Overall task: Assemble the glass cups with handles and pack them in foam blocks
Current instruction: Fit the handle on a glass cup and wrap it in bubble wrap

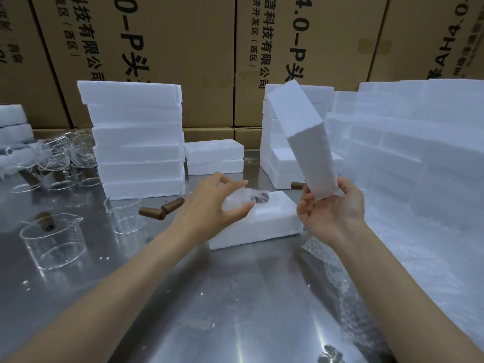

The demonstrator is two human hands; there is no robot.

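At the far left of the steel counter point(248, 297), partly cut off by the frame edge, lies a short pile of foam pieces point(11, 127), and just right of it a cluster of clear glass cups point(60, 158), some with brown handles. Nearer the viewer stands an assembled glass cup point(52, 241) with its brown handle point(45, 221) pointing away. To its right stands a bare glass cup point(125, 213), and beside that two loose brown handles point(162, 209) lie touching on the counter. Behind these rises a tall stack of foam blocks point(136, 140), with a low stack of two foam blocks point(214, 157) just to its right. The left hand point(217, 203) hovers over the near end of the lower foam block point(259, 221), which lies flat on the counter; its fingers point(235, 184) and thumb are spread in a loose curve over a wrapped cup seated in the block's recess point(251, 199), and whether they touch it cannot be told. The right hand point(332, 208) grips the lower end of the foam lid block point(303, 137), fingers curled round it, holding it tilted above the lower block's far right corner. Crumpled clear wrap point(335, 284) lies under the right forearm. At the right stand massed foam blocks point(408, 142); cardboard cartons point(183, 48) form the backdrop.
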